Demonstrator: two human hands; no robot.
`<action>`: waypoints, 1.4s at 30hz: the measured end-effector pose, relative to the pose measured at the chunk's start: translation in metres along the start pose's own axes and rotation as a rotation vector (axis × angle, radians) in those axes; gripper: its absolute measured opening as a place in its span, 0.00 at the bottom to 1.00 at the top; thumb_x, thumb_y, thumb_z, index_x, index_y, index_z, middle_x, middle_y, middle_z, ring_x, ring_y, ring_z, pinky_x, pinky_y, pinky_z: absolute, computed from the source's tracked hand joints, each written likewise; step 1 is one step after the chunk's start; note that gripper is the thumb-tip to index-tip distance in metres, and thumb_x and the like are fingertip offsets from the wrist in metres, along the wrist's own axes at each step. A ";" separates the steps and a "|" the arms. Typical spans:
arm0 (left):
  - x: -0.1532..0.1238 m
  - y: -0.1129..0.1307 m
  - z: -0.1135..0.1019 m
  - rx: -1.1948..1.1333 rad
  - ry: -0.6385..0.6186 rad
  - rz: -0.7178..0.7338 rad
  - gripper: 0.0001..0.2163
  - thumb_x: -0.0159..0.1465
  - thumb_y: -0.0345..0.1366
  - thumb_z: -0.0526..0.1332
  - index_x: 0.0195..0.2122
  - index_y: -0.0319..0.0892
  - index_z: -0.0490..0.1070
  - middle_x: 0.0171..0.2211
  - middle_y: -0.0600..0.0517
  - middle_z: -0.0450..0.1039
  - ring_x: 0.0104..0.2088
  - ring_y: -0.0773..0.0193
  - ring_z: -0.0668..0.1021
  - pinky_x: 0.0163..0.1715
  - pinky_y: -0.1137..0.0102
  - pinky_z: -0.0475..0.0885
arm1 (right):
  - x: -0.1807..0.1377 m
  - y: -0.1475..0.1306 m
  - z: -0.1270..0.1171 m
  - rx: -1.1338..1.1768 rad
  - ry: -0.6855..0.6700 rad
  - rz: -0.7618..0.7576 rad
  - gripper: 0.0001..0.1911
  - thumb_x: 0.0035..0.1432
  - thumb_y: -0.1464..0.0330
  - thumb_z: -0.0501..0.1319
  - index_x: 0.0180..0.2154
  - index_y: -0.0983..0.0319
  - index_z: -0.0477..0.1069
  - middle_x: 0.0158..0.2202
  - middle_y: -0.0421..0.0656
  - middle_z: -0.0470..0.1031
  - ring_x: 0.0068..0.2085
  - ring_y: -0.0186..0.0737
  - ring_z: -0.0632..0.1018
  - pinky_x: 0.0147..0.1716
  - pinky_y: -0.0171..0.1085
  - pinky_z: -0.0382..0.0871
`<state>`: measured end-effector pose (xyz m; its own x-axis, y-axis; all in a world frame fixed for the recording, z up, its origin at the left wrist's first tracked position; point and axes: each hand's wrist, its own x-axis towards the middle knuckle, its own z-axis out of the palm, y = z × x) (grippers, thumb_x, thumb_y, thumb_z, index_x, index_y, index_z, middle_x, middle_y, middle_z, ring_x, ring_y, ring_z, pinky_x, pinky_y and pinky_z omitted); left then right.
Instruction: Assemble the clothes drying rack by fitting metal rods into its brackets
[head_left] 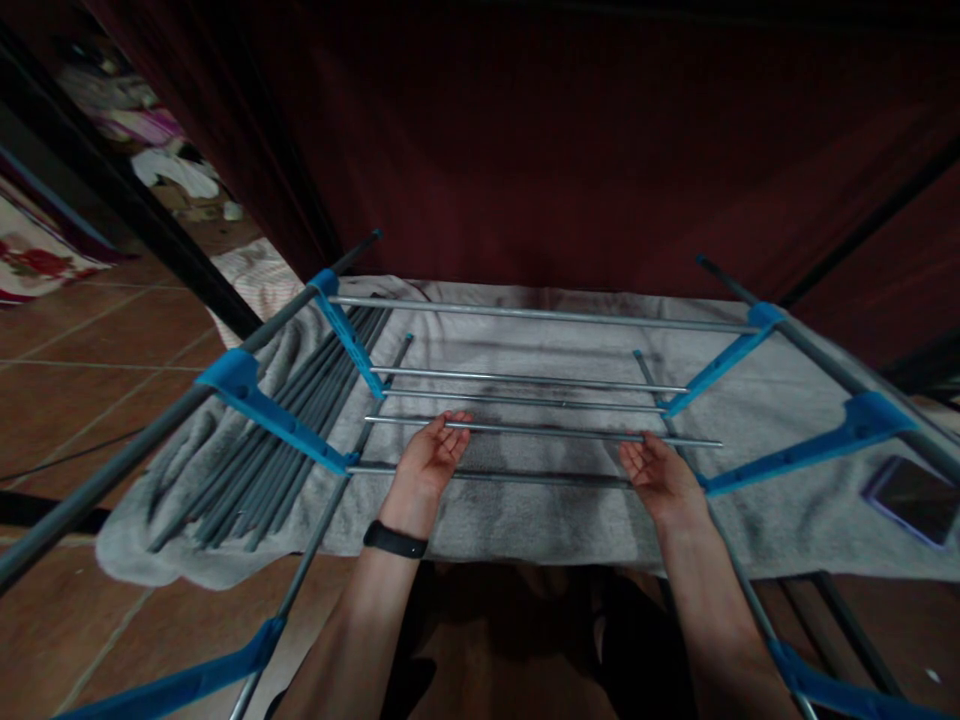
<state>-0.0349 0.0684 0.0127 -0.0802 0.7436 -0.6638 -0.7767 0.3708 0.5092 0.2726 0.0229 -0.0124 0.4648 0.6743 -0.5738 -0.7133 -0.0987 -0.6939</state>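
My left hand [436, 452] and right hand [660, 474] grasp a slim metal rod [544, 431] lying crosswise, its ends jutting outward past both, within the blue-bracketed tubular rack [283, 424]

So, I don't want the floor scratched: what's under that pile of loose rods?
Gray cloth shows around the loose rods and past their near ends, so they appear to rest on it. The patch directly beneath the pile is covered and can't be seen.

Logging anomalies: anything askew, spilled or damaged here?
No spill or damage visible. The grey cloth is rumpled on the left, beside the loose rods, flatter centrally. The phone at right looks stray beside the rack.
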 end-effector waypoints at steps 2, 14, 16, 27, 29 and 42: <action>0.002 0.000 -0.002 -0.004 0.010 -0.003 0.09 0.67 0.23 0.55 0.32 0.38 0.71 0.30 0.47 0.77 0.31 0.65 0.82 0.29 0.74 0.77 | 0.001 0.000 0.000 0.001 -0.006 0.001 0.09 0.63 0.77 0.57 0.31 0.61 0.70 0.27 0.40 0.77 0.28 0.31 0.80 0.32 0.30 0.80; 0.004 0.004 -0.007 -0.032 0.019 0.016 0.09 0.69 0.25 0.53 0.33 0.40 0.69 0.30 0.49 0.76 0.34 0.65 0.82 0.34 0.72 0.76 | 0.001 -0.002 -0.003 0.011 -0.025 0.010 0.09 0.62 0.77 0.57 0.31 0.61 0.70 0.26 0.39 0.76 0.27 0.31 0.79 0.32 0.29 0.80; 0.005 0.004 -0.007 -0.033 0.027 0.019 0.09 0.69 0.25 0.53 0.33 0.40 0.69 0.30 0.49 0.76 0.33 0.65 0.82 0.34 0.72 0.76 | 0.002 -0.001 -0.003 0.009 -0.024 0.011 0.08 0.61 0.77 0.57 0.31 0.61 0.70 0.26 0.39 0.76 0.27 0.31 0.79 0.32 0.30 0.80; 0.007 0.006 -0.007 -0.016 0.019 0.025 0.10 0.70 0.26 0.52 0.31 0.40 0.68 0.29 0.51 0.75 0.32 0.66 0.81 0.34 0.72 0.76 | 0.000 -0.002 -0.001 0.021 -0.011 0.034 0.10 0.63 0.77 0.56 0.31 0.61 0.71 0.26 0.39 0.77 0.29 0.31 0.79 0.31 0.30 0.80; 0.007 0.005 -0.007 -0.017 0.020 0.027 0.10 0.70 0.26 0.52 0.31 0.40 0.68 0.29 0.51 0.75 0.32 0.66 0.81 0.35 0.72 0.76 | -0.001 -0.003 0.000 0.021 -0.010 0.034 0.10 0.63 0.77 0.56 0.31 0.61 0.71 0.26 0.39 0.77 0.29 0.31 0.79 0.31 0.30 0.80; 0.009 0.011 -0.009 -0.041 0.060 0.053 0.11 0.70 0.26 0.51 0.32 0.40 0.68 0.30 0.50 0.76 0.32 0.66 0.82 0.35 0.71 0.76 | 0.005 -0.007 -0.006 -0.011 -0.011 -0.023 0.11 0.62 0.78 0.55 0.31 0.61 0.71 0.29 0.40 0.79 0.31 0.31 0.81 0.33 0.30 0.81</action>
<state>-0.0504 0.0744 0.0072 -0.1579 0.7265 -0.6688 -0.7954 0.3078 0.5221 0.2833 0.0226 -0.0132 0.4750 0.6846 -0.5529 -0.6970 -0.0909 -0.7113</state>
